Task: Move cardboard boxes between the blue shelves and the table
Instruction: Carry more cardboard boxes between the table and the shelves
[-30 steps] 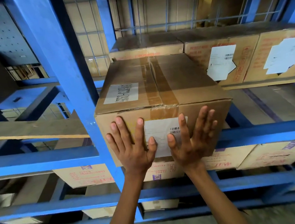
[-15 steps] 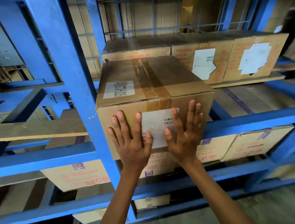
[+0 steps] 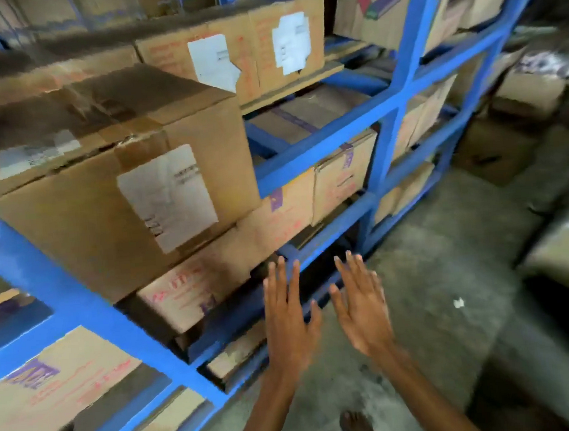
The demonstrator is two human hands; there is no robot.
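Note:
A large taped cardboard box (image 3: 101, 183) with a white label sits on the blue shelf (image 3: 318, 150), its front sticking out past the frame at the left. My left hand (image 3: 288, 314) and my right hand (image 3: 363, 308) hang below and to the right of it, both flat with fingers spread, touching nothing. Behind the box, two more labelled boxes (image 3: 247, 46) stand at the back of the same shelf level. Boxes with red print (image 3: 213, 280) fill the level below.
A blue upright (image 3: 409, 49) splits the rack to the right, with more boxes beyond it. Grey concrete floor (image 3: 446, 270) spreads to the right. A pale box edge (image 3: 568, 249) juts in at the far right. A bare foot (image 3: 357, 429) shows at the bottom.
Both hands have come off the front of the large box and dropped down and to the right. The view has swung to the right, toward the floor.

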